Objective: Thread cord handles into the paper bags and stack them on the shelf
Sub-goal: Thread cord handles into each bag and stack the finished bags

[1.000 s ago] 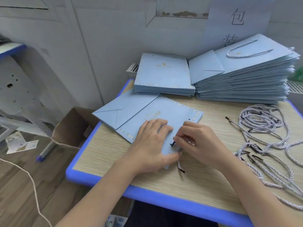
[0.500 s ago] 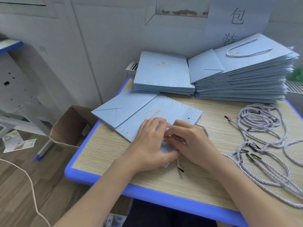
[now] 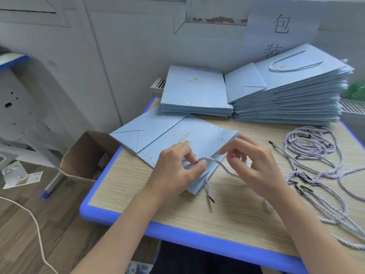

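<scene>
I see a wood-grain desk (image 3: 227, 212) with a blue rim against a grey wall, an open cardboard box (image 3: 83, 157) on the floor at its left. A flat pale-blue paper bag (image 3: 177, 131) lies mid-desk; my left hand (image 3: 175, 171) pinches the twisted cord (image 3: 215, 162) at its edge. My right hand (image 3: 256, 163) hovers with loosely curled fingers; I cannot tell whether they grip it. Loose cords (image 3: 316, 155) lie right, beside two stacks of bags (image 3: 286, 99).

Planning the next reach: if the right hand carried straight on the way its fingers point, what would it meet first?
Probably the pale twisted cord strung between the hands, then the left hand pinching it over the flat light-blue paper bag. The right hand points leftward; depth is uncertain.
</scene>
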Action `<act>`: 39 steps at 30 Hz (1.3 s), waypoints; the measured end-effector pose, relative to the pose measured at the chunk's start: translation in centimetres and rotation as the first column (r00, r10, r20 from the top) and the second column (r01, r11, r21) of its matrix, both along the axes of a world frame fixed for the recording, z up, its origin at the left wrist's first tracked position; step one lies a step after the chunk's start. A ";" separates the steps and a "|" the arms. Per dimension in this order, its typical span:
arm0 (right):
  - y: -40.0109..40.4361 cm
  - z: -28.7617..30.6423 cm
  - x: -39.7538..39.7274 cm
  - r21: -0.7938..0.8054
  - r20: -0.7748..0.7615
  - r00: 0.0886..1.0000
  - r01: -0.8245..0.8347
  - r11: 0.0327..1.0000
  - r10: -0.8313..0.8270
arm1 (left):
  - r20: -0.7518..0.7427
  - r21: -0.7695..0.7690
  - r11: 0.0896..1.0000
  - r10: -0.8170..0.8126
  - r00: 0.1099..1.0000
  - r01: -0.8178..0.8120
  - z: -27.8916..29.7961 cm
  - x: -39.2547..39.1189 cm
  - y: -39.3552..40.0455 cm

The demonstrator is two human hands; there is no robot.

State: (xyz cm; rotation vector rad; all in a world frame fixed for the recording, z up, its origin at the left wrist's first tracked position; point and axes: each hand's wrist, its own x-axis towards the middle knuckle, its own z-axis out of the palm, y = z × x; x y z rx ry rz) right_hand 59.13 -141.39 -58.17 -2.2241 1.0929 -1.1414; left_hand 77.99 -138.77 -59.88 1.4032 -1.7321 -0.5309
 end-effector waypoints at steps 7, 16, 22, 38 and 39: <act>0.2 -1.4 2.0 -0.062 -0.195 0.980 0.014 0.998 -0.026 | -0.030 0.026 1.000 0.008 1.000 -0.007 0.2 0.3 -0.4; -0.2 -1.0 1.9 0.196 -0.220 0.974 -0.015 0.981 0.059 | 0.031 0.001 1.000 -0.010 0.999 0.010 -0.2 0.0 -0.3; -1.0 0.5 -1.4 0.250 -0.187 0.980 0.111 0.962 -0.064 | 0.143 0.036 0.996 -0.081 0.987 0.076 0.0 0.3 -0.2; -1.0 0.1 -1.5 0.323 -0.175 0.984 0.091 0.942 -0.035 | 0.366 0.111 0.993 -0.080 0.927 0.041 1.1 -0.1 -4.6; -1.0 0.0 -1.4 0.302 -0.199 0.979 0.106 0.947 -0.046 | 0.361 0.107 0.993 -0.081 0.929 0.045 1.0 -0.4 -4.9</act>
